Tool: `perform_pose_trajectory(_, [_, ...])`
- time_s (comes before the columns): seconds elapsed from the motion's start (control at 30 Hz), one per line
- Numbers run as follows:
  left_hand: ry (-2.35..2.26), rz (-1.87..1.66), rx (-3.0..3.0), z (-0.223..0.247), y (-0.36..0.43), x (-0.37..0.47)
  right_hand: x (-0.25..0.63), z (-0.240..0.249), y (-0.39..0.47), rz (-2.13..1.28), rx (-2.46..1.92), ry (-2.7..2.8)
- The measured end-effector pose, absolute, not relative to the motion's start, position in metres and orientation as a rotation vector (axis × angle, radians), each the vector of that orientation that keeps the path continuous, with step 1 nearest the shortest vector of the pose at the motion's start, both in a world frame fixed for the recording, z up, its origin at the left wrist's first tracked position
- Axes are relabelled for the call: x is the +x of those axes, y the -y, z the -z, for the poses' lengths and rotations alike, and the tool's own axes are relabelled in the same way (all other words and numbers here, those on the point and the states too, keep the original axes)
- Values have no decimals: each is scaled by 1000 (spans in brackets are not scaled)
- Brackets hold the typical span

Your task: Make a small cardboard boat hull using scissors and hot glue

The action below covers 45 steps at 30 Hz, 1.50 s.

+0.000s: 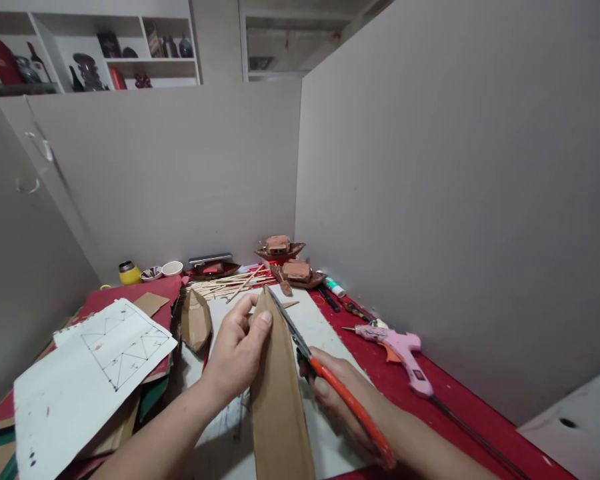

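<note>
A long strip of brown cardboard (279,400) with a pointed far end lies lengthwise before me. My left hand (243,343) grips it near the tip, thumb on top and fingers underneath. In my right hand (343,393) are scissors (350,400) with red-orange handles. Their dark blades run along the right edge of the cardboard, close to its point; whether they are fully closed I cannot tell. Left of my left hand sits a small cardboard boat hull (196,320). A white board (310,327) lies beneath the work.
Right, a pink glue gun (397,347) with a cord rests on the red tablecloth (460,407). Brown model boats (297,272) and thin wooden sticks (225,288) lie at the back. Left, a paper with drawn lines (95,373) tops stacked card. Grey partitions (180,180) surround the table.
</note>
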<state>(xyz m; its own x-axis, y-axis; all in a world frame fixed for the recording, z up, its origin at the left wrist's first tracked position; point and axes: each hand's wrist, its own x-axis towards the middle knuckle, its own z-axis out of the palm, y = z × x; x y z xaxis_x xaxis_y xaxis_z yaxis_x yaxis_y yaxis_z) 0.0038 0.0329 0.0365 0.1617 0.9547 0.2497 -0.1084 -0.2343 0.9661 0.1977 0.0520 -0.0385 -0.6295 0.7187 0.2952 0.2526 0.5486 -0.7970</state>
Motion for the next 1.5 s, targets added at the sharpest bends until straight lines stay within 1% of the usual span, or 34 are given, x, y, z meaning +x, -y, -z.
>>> perform_pose_trajectory(0.33, [-932, -1259, 1400, -38, -36, 0, 200, 44, -53, -1024, -791, 2136])
perform_pose_trajectory(0.53, [-921, -1251, 1396, -39, -34, 2, 198, 40, -48, -1075, -777, 2078])
perform_pose_trajectory(0.9, [-864, -1279, 1379, -36, -35, 5, 190, 37, -39, -1173, -867, 1934])
perform_pose_trajectory(1.2, [-917, -1262, 1325, -34, -38, 3, 186, 37, -33, -1244, -936, 1825])
perform_pose_trajectory(1.43, [-868, -1276, 1307, -36, -38, 3, 186, 43, -45, -1221, -932, 1838])
perform_pose_trajectory(1.5, [-881, -1325, 1311, -40, -38, 2, 186, 48, -57, -1090, -1055, 1898])
